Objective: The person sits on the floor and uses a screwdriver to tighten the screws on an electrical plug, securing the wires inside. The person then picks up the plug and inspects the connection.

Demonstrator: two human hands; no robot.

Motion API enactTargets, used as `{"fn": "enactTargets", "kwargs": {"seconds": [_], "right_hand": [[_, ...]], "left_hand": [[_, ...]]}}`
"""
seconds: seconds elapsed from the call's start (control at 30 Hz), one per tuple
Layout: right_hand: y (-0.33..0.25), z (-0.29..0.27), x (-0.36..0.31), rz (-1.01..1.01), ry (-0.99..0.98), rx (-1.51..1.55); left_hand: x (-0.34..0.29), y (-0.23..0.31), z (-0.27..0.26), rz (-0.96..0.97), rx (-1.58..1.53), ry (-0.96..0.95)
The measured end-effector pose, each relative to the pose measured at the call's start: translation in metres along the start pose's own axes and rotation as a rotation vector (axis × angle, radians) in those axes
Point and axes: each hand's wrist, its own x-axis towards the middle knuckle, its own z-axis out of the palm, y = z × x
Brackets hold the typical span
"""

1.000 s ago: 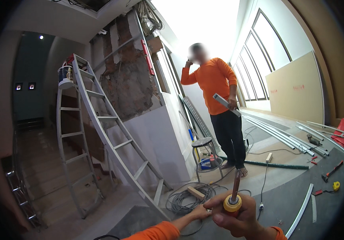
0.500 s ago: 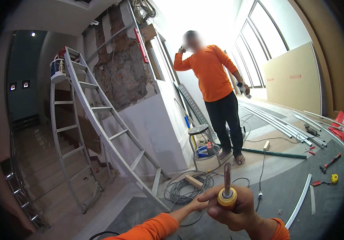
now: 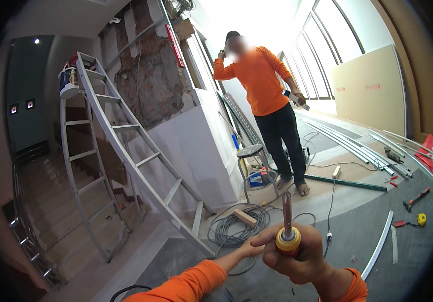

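Observation:
My right hand (image 3: 302,254) is closed around the yellow handle of a screwdriver (image 3: 287,238), its metal blade pointing upward and away from me. Just left of it, my left hand (image 3: 248,247) reaches forward past the right hand's fingertips. Its fingers are hidden behind the right hand, so I cannot make out what they do. Beyond both hands, a coil of grey cable (image 3: 231,229) lies on the floor with a small wood block (image 3: 245,217) on top.
A ladder (image 3: 141,166) with a paint bucket (image 3: 68,80) stands left, beside stairs. Ahead, a co-worker in an orange shirt (image 3: 265,83) stands near a stool (image 3: 250,151), holding a tool. At right lie metal profiles (image 3: 342,143), a hammer (image 3: 416,199) and a tape measure (image 3: 421,219).
The view has shifted slightly. The co-worker has raised the lowered hand with its tool a little. My right hand still grips the screwdriver in nearly the same pose.

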Motion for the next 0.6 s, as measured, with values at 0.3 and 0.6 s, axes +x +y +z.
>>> {"fn": "enactTargets", "kwargs": {"seconds": [0.3,0.6], "right_hand": [[0.01,-0.007,-0.004,-0.012,-0.076,0.011],[-0.002,0.01,-0.022,-0.125,0.237,0.666]], "left_hand": [[0.001,-0.031,0.007,0.114,-0.09,-0.009],[-0.008,0.044,-0.018,-0.174,0.096,-0.088]]}}
